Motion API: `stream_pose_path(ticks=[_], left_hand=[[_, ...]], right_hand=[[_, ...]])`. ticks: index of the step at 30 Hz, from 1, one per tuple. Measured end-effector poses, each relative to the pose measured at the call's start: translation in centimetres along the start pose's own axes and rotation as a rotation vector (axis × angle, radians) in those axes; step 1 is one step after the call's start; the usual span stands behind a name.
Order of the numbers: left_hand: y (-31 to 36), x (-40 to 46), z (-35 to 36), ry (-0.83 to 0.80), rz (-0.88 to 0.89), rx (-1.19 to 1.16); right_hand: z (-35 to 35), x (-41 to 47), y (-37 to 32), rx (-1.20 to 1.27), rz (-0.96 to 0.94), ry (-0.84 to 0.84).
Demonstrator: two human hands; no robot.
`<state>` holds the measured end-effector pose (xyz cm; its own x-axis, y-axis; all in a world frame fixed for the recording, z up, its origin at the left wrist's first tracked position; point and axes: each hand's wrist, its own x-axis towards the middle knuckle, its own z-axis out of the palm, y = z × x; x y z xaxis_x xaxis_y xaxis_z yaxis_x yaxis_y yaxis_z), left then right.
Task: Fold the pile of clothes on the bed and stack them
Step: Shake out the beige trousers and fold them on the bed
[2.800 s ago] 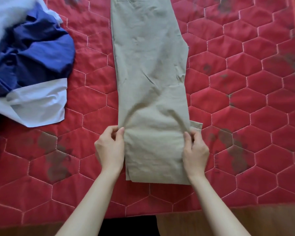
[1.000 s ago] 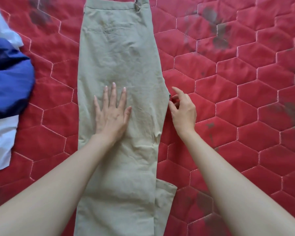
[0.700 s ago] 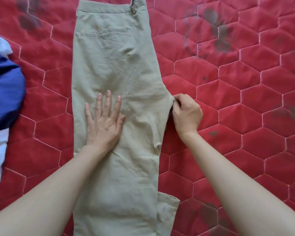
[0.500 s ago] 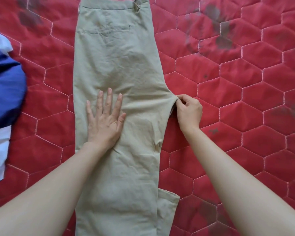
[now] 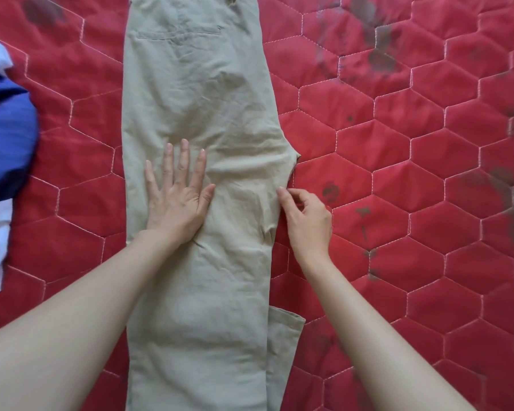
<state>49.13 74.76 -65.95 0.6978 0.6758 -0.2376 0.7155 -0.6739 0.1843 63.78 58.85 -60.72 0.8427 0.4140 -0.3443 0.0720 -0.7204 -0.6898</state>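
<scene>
Two garments are showing on the red quilted bed cover with hexagon stitching (image 5: 398, 173); at the far left edge a crumpled heap of blue and white cloth (image 5: 3, 149) is lying well apart from the hands, partly cut off by the frame; next, down the middle, the long khaki cotton trousers (image 5: 196, 84) are lying flat with the legs folded one over the other, their long axis running straight away from the person, waistband at the far end and hems toward the body, where the under leg's hem is poking out at the right; the left hand (image 5: 175, 200) is pressing flat on the cloth near the mid-length, fingers straight and spread; further right, the right hand (image 5: 307, 218) is hovering just beside the trousers' right edge, below the pointed crotch corner, its fingers loosely curled and holding nothing that can be seen, one fingertip touching or nearly touching the edge; judging from this, the coming move is likely tidying that jutting corner or edge, and the right hand is the nearer one to it, while the left is serving as the anchor.
</scene>
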Motion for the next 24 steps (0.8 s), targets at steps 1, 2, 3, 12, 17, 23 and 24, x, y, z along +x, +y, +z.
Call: stream_pose_path(ticks=[1, 2, 3, 12, 17, 23, 24], left_hand=[[0.0, -0.5, 0.1, -0.009, 0.0, 0.003], [-0.1, -1.0, 0.3, -0.016, 0.002, 0.006], [-0.2, -1.6, 0.5, -0.016, 0.005, 0.005], [-1.1, -3.7, 1.1, -0.009, 0.016, 0.06], [-1.0, -3.8, 1.1, 0.019, 0.029, 0.033], [-2.4, -5.8, 1.5, 0.104, 0.027, -0.03], [-2.5, -5.9, 1.6, 0.113, 0.028, -0.03]], right_hand=[[0.2, -0.3, 0.0, -0.033, 0.032, -0.008], [0.4, -0.5, 0.0, -0.053, 0.065, -0.008], [0.6, -0.7, 0.0, -0.062, 0.097, -0.002], [1.9, -0.8, -0.6, -0.282, 0.026, 0.207], [6.3, -1.1, -3.1, -0.478, -0.586, 0.149], [4.5, 3.7, 2.1, -0.81, -0.536, -0.012], [3.3, 4.5, 3.1, -0.813, -0.49, 0.016]])
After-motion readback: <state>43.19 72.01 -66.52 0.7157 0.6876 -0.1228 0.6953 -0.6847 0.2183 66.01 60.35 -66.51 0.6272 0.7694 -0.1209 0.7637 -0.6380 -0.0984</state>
